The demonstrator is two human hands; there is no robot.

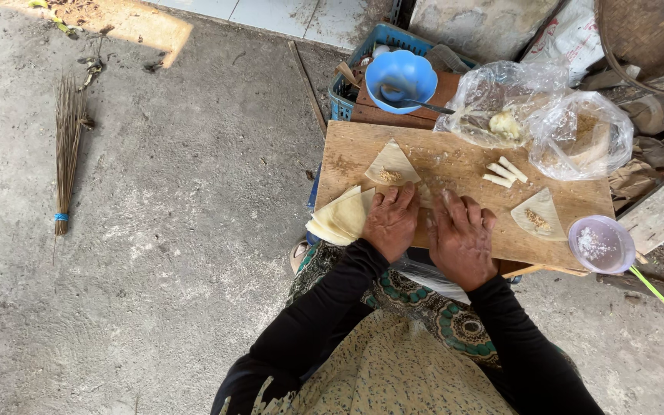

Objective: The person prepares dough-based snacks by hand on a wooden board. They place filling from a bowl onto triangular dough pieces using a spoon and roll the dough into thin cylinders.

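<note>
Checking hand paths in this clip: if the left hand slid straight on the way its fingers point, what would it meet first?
Probably the triangular wrapper with filling, just beyond the left hand on the wooden board; the gap is hard to judge.

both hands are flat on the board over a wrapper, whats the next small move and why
Probably roll the covered wrapper forward under both palms. The left hand and right hand press side by side on the wooden board, three finished rolls lie ahead, and two filled wrappers wait open.
</note>
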